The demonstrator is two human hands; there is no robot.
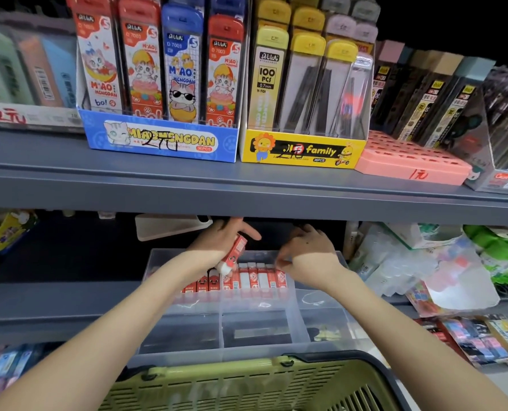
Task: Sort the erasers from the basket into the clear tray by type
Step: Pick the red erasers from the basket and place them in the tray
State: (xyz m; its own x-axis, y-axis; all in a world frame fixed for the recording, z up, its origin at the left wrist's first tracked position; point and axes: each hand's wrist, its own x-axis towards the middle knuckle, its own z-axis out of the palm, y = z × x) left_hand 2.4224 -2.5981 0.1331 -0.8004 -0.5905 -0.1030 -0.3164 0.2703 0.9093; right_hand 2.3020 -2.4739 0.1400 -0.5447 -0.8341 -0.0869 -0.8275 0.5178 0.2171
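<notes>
Green basket (217, 370) sits nearest, its rim against the front wall of the clear tray (187, 353) on the lower shelf (54, 298). Row of erasers (255, 280) stands upright across the tray's back compartments. Step in hand, as I judge it: seat one more with its kind. Best lowered upright into a gap, face matching its neighbours, the row steadied so none topple. Left hand (217, 241) grips a red eraser (233, 255), tilted, above the row. Right hand (309, 253), fingers curled, meets the row's right end; pinching or nudging, cannot tell.
</notes>
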